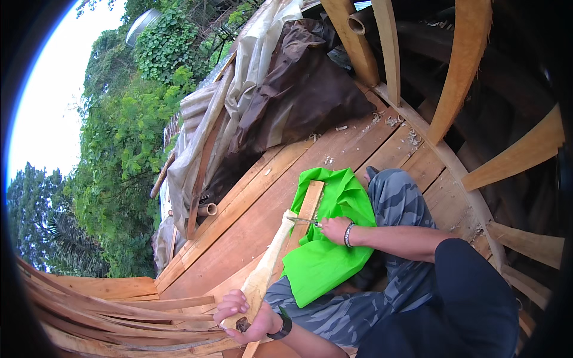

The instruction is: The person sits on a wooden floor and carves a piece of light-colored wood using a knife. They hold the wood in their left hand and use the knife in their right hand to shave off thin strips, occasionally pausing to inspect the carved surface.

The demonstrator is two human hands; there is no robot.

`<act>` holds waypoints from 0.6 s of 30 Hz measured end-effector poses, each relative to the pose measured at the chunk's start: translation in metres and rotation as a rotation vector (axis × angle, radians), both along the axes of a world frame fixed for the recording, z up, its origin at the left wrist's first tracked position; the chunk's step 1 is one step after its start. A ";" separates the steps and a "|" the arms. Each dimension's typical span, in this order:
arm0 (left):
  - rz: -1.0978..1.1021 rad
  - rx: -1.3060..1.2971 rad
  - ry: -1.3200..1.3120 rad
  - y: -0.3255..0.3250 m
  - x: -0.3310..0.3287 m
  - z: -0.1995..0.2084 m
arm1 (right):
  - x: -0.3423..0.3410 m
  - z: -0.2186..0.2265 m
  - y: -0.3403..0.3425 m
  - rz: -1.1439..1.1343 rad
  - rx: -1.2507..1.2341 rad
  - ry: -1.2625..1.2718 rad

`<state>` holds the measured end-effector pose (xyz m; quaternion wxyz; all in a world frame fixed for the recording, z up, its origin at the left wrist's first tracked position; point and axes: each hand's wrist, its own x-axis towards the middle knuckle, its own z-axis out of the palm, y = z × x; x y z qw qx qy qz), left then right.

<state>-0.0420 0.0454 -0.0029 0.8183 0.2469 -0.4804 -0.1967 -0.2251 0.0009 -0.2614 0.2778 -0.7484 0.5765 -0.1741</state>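
My left hand [249,317] is closed round the wide lower end of a long pale piece of carved wood [265,262]. A dark knot or hole shows at that end. The piece slants up and away to a knobbed far end. My right hand [335,231] grips a knife [304,221], its handle mostly hidden by the fingers. The blade points left and lies at or against the wood just below the knob. Under the work, a bright green cloth [328,268] covers part of my lap. A flat wooden strip [310,206] lies on the cloth beside the carved piece.
I sit on a plank floor [239,221] with scattered wood shavings [412,137]. Curved wooden ribs [462,65] rise along the right. Long thin wooden slats [125,316] bend across the lower left. A brown tarp [304,89] and a pipe end [208,209] are at the far side.
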 end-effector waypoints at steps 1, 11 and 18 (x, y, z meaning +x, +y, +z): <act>0.004 0.015 0.006 -0.006 0.009 -0.003 | 0.010 0.028 0.008 -0.019 0.126 -0.028; -0.037 0.052 0.063 0.002 0.023 0.002 | 0.020 0.094 0.028 0.076 0.136 -0.173; -0.108 0.064 -0.021 0.000 0.020 0.001 | 0.026 0.112 0.027 0.105 0.091 -0.192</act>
